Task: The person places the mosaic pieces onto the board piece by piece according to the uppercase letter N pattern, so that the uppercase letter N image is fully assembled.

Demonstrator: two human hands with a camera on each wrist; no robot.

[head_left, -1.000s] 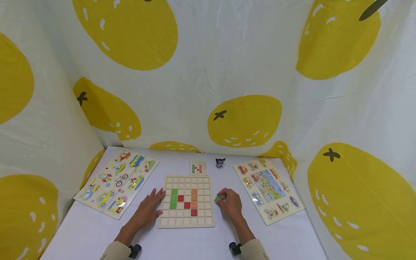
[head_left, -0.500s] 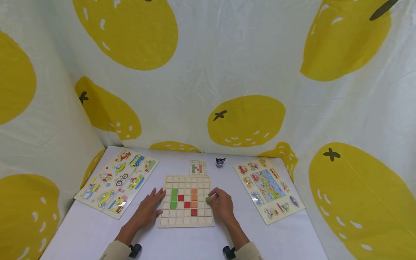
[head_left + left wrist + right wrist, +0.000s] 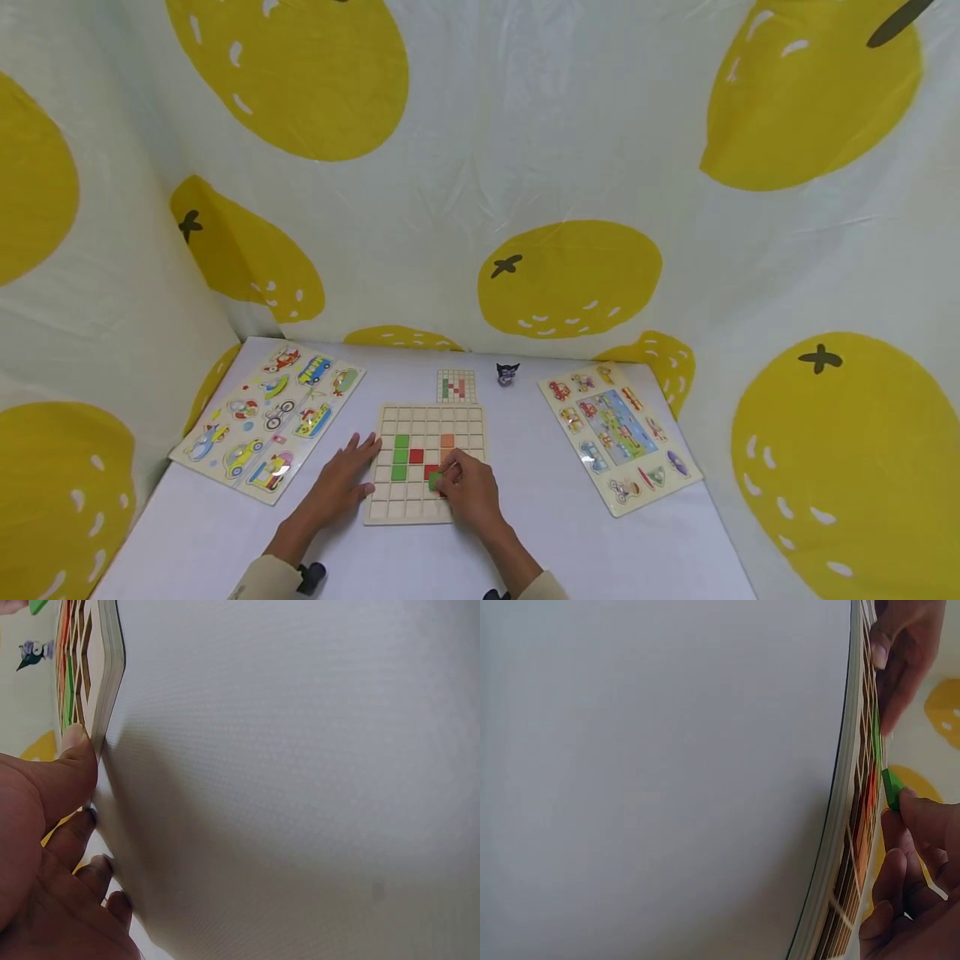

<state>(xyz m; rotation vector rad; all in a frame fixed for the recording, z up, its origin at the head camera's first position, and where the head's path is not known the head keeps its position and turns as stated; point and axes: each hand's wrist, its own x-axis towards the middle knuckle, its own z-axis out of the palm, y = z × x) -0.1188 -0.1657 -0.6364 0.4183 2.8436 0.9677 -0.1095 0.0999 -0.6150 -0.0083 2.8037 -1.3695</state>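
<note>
A wooden grid board [image 3: 390, 507] lies flat before me, with green tiles [image 3: 401, 457] in a left column, red tiles [image 3: 416, 456] stepping down toward the right and orange tiles [image 3: 447, 441] in a column partly hidden by my right hand. That right hand [image 3: 468, 492] pinches a green square tile [image 3: 892, 789] between thumb and fingers, just above the board's lower middle. At the board's left edge rests my left hand [image 3: 345, 482], fingers spread; in the left wrist view its thumb [image 3: 73, 739] touches the rim.
Behind the board lies a small pattern card [image 3: 456, 386] with a matching grid, and right of it a small dark figurine [image 3: 507, 373]. A vehicle picture puzzle [image 3: 273, 421] lies at the left, another picture puzzle [image 3: 621, 437] at the right. Fruit-print curtains surround the white table.
My right hand has carried the green tile leftward, from beside the board's right edge to over its red and orange tiles. The left hand has stayed in place.
</note>
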